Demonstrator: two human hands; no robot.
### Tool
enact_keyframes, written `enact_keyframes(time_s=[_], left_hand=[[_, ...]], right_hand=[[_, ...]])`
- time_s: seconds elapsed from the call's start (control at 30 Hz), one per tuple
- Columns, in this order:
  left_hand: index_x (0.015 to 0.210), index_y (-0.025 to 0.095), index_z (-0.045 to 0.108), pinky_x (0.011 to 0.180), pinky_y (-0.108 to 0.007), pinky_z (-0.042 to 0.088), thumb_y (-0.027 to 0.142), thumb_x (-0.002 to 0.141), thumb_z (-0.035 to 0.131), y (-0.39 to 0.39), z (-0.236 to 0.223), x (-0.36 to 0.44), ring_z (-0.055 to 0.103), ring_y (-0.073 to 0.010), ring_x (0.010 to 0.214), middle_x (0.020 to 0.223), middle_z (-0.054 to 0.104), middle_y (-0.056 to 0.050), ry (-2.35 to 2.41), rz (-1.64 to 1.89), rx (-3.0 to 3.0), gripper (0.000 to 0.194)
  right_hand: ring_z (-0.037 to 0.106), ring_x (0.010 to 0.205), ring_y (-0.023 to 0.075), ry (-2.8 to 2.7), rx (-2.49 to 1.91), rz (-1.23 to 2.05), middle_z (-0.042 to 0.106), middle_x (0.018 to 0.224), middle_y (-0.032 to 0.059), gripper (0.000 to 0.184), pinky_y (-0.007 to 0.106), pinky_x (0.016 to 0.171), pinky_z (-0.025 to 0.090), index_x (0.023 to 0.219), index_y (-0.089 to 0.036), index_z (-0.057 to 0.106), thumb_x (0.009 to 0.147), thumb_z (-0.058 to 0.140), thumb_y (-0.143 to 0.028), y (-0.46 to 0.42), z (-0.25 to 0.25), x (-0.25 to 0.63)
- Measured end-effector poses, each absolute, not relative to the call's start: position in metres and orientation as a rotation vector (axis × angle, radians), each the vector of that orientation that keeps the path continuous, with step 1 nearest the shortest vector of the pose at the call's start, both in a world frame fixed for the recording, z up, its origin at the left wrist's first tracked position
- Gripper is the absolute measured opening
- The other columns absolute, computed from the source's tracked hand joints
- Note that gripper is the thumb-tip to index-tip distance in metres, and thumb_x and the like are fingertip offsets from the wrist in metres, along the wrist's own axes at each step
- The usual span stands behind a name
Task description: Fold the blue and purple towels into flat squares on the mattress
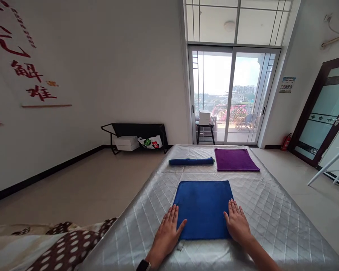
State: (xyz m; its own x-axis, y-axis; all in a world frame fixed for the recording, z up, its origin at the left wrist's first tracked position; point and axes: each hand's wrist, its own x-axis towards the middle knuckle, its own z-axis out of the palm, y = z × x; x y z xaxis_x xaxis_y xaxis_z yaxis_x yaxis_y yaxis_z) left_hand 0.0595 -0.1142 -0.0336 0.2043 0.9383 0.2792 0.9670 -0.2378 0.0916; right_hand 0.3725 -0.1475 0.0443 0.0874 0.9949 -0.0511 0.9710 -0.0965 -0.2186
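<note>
A blue cloth (203, 210) lies flat and roughly square on the silver quilted cover in front of me. My left hand (168, 231) rests along its left edge, fingers stretched out and thumb lying on the cloth. On the opposite edge my right hand (237, 221) lies flat, fingers extended and thumb over the cloth. Neither hand grips anything. Farther back is a rolled blue cloth (191, 161), and to its right a purple cloth (236, 160) is spread flat.
The silver quilted cover (274, 222) spreads over a wide bed-like surface. Brown polka-dot fabric (64, 248) lies at the lower left. A black rack (138, 130) stands by the wall, a dark stool (205, 130) near the glass doors, and a white-legged stool (329, 169) at right.
</note>
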Motion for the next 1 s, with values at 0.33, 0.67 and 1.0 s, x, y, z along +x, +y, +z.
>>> enact_keyframes(time_s=[0.33, 0.67, 1.0], left_hand=[[0.151, 0.008, 0.036, 0.119, -0.049, 0.030, 0.065, 0.096, 0.018, -0.111, -0.012, 0.061, 0.029, -0.0294, 0.147, 0.158, 0.033, -0.016, -1.972, -0.231, -2.407, 0.081], [0.147, 0.010, 0.042, 0.118, -0.044, 0.033, 0.050, 0.102, 0.015, -0.074, 0.026, 0.239, 0.034, -0.0247, 0.145, 0.155, 0.041, -0.015, -1.413, -0.439, -2.826, 0.067], [0.149, 0.011, 0.040, 0.120, -0.045, 0.029, 0.059, 0.099, 0.017, -0.043, 0.009, 0.157, 0.032, -0.0257, 0.146, 0.156, 0.038, -0.014, -1.736, -0.369, -2.577, 0.073]], right_hand=[[0.017, 0.150, 0.0216, -1.999, -2.181, 0.220, 0.021, 0.162, 0.0131, 0.065, 0.038, 0.121, 0.011, 0.154, -0.004, 0.023, 0.099, 0.022, -0.039, -0.103, 0.047, 0.364], [0.015, 0.151, 0.0205, -2.039, -2.182, 0.218, 0.022, 0.162, 0.0119, 0.063, 0.037, 0.121, 0.012, 0.155, -0.005, 0.023, 0.098, 0.024, -0.032, -0.104, 0.039, 0.367], [0.017, 0.151, 0.0204, -2.006, -2.237, 0.231, 0.020, 0.162, 0.0105, 0.065, 0.035, 0.121, 0.010, 0.155, -0.007, 0.022, 0.099, 0.023, -0.039, -0.105, 0.048, 0.364]])
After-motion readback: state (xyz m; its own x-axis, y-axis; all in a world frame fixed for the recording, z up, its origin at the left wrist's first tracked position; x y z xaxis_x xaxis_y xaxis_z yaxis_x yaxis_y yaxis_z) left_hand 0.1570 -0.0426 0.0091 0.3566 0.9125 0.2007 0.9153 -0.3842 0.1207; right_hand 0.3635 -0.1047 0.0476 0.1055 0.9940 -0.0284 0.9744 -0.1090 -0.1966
